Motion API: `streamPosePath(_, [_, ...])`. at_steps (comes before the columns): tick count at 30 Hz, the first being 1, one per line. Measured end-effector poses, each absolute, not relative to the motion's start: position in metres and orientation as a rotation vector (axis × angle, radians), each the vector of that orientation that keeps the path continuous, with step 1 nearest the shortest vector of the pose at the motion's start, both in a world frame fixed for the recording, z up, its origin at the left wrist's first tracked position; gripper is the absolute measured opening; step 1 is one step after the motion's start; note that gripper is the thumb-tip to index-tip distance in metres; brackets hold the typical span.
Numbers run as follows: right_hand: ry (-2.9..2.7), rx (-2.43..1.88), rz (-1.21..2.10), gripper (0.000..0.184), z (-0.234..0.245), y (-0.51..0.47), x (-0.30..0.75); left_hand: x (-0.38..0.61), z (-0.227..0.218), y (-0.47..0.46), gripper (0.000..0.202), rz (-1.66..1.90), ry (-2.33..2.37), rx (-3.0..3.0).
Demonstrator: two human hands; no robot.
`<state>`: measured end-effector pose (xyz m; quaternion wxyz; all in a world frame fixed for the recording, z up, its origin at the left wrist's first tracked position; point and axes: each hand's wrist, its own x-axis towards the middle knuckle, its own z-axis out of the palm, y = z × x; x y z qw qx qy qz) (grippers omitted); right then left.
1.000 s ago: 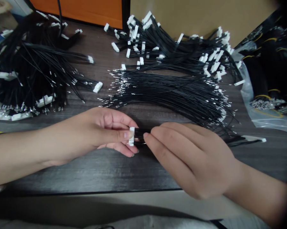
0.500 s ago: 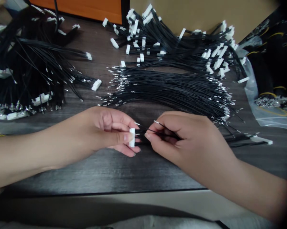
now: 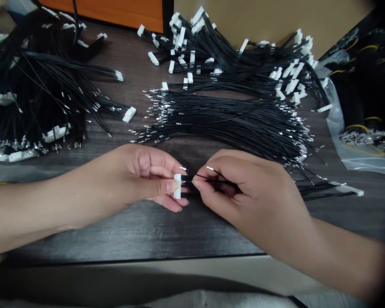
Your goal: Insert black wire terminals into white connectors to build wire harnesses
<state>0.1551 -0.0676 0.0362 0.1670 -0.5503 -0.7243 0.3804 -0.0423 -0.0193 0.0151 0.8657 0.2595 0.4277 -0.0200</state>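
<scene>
Between thumb and fingers, my left hand [image 3: 147, 177] pinches a white connector housing [image 3: 177, 186] with black wires running out of its right side. Just to the right, my right hand [image 3: 250, 184] is closed on thin black wires [image 3: 203, 176], its thumb and index fingertips pressed together near the housing. Bare metal terminals show at some wire ends by the index finger. How deep the wire tips sit in the housing is too small to tell. Beyond my right hand, another white connector [image 3: 348, 187] lies at the end of black wires.
Behind my hands lies a wide bundle of loose black wires [image 3: 224, 115] with metal terminals. Farther back are wires with white connectors [image 3: 192, 55]. A dark wire heap [image 3: 38, 85] fills the left. A clear plastic bag [image 3: 342, 141] with banded wires is at right.
My right hand has shifted slightly left, bringing the held wire up to the white connector housing. My left hand has barely moved.
</scene>
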Motion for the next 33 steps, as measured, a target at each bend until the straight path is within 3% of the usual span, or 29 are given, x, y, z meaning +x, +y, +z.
streamPosePath(18, [-1.999,-1.606,1.137,0.010,0.0350,-0.0664,0.1542,-0.0420,0.0166,-0.0172,0.008,-0.039,0.894,0.501])
streamPosePath(33, [-2.061,-1.496,0.985,0.013,0.0283,-0.0720,0.1522,-0.0368,0.0206,-0.0165,0.005,-0.059,0.964,0.495])
